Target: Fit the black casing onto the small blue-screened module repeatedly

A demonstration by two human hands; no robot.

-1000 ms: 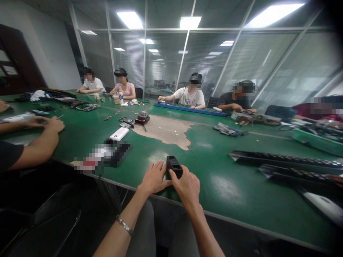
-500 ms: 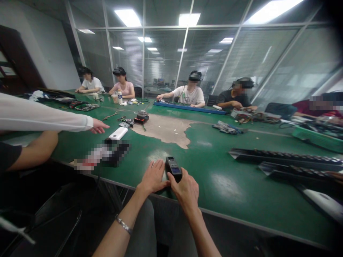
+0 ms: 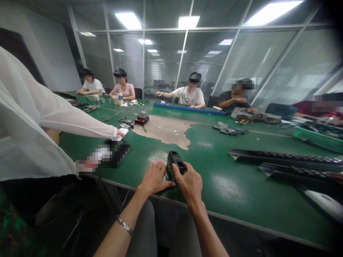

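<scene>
My right hand (image 3: 190,181) is wrapped round a black box-shaped device (image 3: 174,160), with the thumb across its upper face. That face has dark rectangular windows; the device's exact kind is not clear. It is tilted at the near edge of the green table (image 3: 214,167). Just left of the device, my left hand (image 3: 154,178) lies flat on the table, fingers stretched out and thumb pointing toward the device. It holds nothing.
From the left, a co-worker's white-sleeved arm (image 3: 80,119) reaches to a white box (image 3: 123,133). Beyond my hands lies a brown sheet (image 3: 166,128) with a black-and-grey part (image 3: 142,117) at its corner. Long dark metal rails (image 3: 284,157) lie right, near a green basket (image 3: 316,137).
The device has tilted in my right hand, its screen now facing differently, and moved slightly right. The co-worker's arm has reached further in, its hand now on the white box.
</scene>
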